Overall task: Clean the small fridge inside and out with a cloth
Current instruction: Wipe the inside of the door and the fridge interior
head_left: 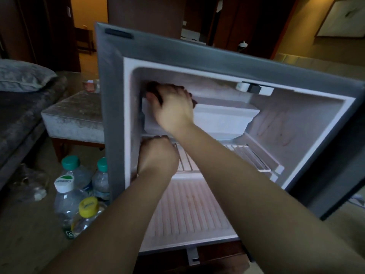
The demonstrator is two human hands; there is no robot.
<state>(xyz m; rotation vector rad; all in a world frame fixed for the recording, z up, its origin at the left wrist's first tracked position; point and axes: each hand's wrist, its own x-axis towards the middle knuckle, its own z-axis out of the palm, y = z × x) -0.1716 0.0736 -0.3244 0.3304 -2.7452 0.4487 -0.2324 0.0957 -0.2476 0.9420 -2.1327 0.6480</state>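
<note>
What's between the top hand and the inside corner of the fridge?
A dark cloth. The right hand holds it against the upper left inside corner of the fridge, beside the white freezer box. The head view shows this.

small fridge: grey, open, white inside | cloth: dark (mostly hidden), top-left inner corner

You can make out no full word here. The white cap of one water bottle carries a green printed logo whose script is too blurred to read, and the yellow cap beside it bears lettering you cannot decipher either.
</note>
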